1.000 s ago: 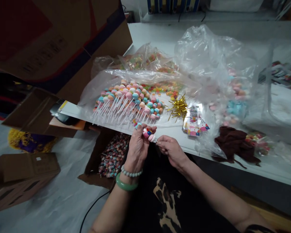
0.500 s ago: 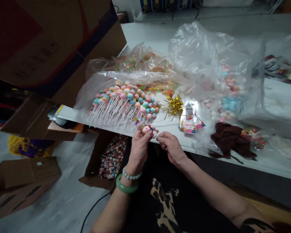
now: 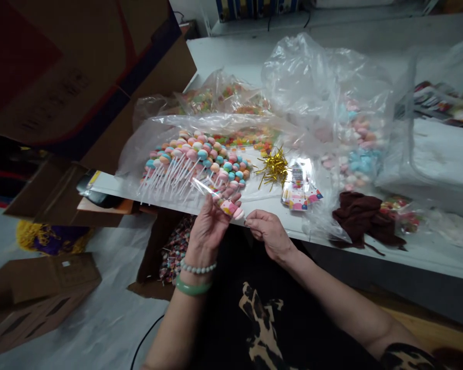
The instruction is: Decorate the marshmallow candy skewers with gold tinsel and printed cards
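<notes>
My left hand (image 3: 212, 221) is turned partly palm up and holds a small clear candy packet (image 3: 230, 207) with a pink and white end, over the table's front edge. Just right of it my right hand (image 3: 268, 231) is closed, thumb and fingertips together near the packet's end; what they pinch, if anything, is too small to tell. Behind my left hand lies a pile of candy lollipops (image 3: 193, 154) with white sticks. Gold twist ties (image 3: 273, 167) and printed packets (image 3: 299, 190) are to the right of the pile.
Plastic bags of gummy candy (image 3: 231, 95) lie at the back. A brown cloth (image 3: 358, 218) and bagged pastel candies (image 3: 362, 154) are at the right. A large cardboard box (image 3: 81, 77) stands upper left; an open box of wrapped candy (image 3: 150, 267) sits below the table edge.
My left hand has moved slightly left and opened its fingers around the packet, which shows more. My right hand has drawn a little away from it.
</notes>
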